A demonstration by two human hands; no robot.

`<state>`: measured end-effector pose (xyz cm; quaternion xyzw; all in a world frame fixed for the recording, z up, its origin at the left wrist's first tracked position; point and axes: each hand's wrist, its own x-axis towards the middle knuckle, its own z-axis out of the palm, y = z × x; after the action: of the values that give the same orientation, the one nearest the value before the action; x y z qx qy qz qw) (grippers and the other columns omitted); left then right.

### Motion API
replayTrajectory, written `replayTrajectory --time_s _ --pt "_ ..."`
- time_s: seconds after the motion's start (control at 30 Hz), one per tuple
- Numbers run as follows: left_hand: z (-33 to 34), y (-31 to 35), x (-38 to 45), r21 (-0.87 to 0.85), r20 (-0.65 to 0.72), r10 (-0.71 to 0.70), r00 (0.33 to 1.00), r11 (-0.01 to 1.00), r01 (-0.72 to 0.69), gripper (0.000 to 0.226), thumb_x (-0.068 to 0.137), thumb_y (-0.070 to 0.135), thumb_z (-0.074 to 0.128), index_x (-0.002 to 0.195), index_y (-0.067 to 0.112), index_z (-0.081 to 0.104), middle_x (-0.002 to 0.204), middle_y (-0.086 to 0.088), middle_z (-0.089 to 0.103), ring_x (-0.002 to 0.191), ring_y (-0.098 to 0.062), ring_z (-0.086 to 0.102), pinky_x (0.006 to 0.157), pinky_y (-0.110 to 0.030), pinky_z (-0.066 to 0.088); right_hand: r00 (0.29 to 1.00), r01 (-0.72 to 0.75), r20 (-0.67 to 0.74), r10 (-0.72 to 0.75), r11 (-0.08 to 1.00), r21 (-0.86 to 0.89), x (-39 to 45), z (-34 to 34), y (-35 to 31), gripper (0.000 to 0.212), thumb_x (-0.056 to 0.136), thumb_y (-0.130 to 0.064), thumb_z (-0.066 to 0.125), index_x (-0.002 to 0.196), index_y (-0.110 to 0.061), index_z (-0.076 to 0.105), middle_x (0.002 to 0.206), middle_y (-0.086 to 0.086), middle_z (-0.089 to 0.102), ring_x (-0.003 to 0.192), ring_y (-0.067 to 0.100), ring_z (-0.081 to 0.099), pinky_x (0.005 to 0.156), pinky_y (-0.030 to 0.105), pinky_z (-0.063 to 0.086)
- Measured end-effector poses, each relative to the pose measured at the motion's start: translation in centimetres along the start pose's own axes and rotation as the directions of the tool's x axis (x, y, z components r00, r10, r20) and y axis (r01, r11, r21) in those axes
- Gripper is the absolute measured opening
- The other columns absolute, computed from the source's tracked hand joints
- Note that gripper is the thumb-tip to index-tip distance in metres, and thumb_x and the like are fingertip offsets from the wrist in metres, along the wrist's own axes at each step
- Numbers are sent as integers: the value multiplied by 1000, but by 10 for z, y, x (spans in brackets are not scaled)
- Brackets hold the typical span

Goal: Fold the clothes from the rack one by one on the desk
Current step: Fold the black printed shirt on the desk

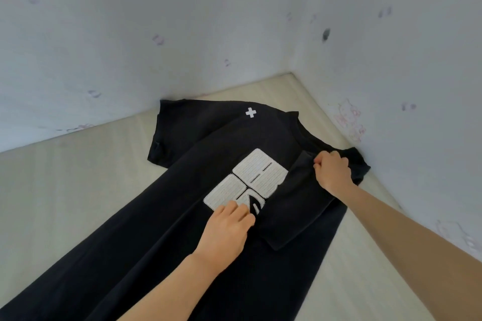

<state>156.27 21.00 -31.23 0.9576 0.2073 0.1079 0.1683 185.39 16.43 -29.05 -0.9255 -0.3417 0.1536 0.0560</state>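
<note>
A black T-shirt [161,229] lies spread flat on the pale desk [65,185], its collar toward the far corner. It bears a large white block print [247,180] on the chest and a small white cross near the far shoulder. The right sleeve is folded inward over the chest and partly covers the print. My right hand [332,171] pinches the fabric at the right shoulder, where the fold begins. My left hand [225,229] grips the edge of the folded sleeve beside the lower part of the print. The shirt's hem runs out of view at the bottom left.
Two pale walls [182,21] with faint smudges meet at the far corner behind the desk. Bare desk surface shows left of the shirt and along its right side near the wall. The rack is not in view.
</note>
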Motion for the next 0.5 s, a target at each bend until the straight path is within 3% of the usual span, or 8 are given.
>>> replayTrajectory --time_s 0.07,0.17,0.27,0.33,0.4,0.5 --pt "-10 -7 4 -31 17 11 1000 999 -10 14 76 17 66 84 27 69 86 13 58 76 -10 52 64 -26 49 998 43 -53 -38 995 88 6 -9 -11 20 89 -7 52 108 -14 54 106 11 52 100 33 51 84 43 47" --pt "-35 -27 17 -129 -99 -180 979 978 166 24 81 13 54 94 22 72 90 12 61 81 -9 54 68 -28 51 984 160 -101 -144 973 168 24 -29 -37 22 85 1 50 102 -10 60 98 10 59 92 29 57 90 45 46" --pt "-60 -63 30 -197 -185 -468 864 879 434 22 85 3 59 102 13 69 97 4 60 91 -13 52 78 -27 47 978 211 -40 -207 963 170 43 -42 -71 25 93 -2 45 108 -4 64 111 12 65 103 30 58 101 41 40" --pt "-72 -88 32 -224 -170 -596 784 799 559 18 91 6 55 104 10 65 100 1 57 93 -14 50 78 -26 43 979 201 -12 -202 959 200 58 -45 -94 27 97 -9 42 112 1 63 115 15 65 107 33 58 99 39 42" --pt "-78 -104 28 -242 -122 -686 718 722 649 13 95 11 50 102 11 61 97 2 55 86 -14 52 74 -26 41 976 210 13 -218 951 228 69 -44 -115 33 100 -14 40 113 9 61 114 23 64 106 38 58 95 43 45" --pt "-76 -115 24 -231 -55 -749 660 653 722 14 99 19 46 92 13 57 82 1 57 69 -11 53 61 -22 38 960 258 51 -274 943 209 89 -37 -148 35 102 -19 39 121 5 58 121 19 62 111 33 58 98 39 44"
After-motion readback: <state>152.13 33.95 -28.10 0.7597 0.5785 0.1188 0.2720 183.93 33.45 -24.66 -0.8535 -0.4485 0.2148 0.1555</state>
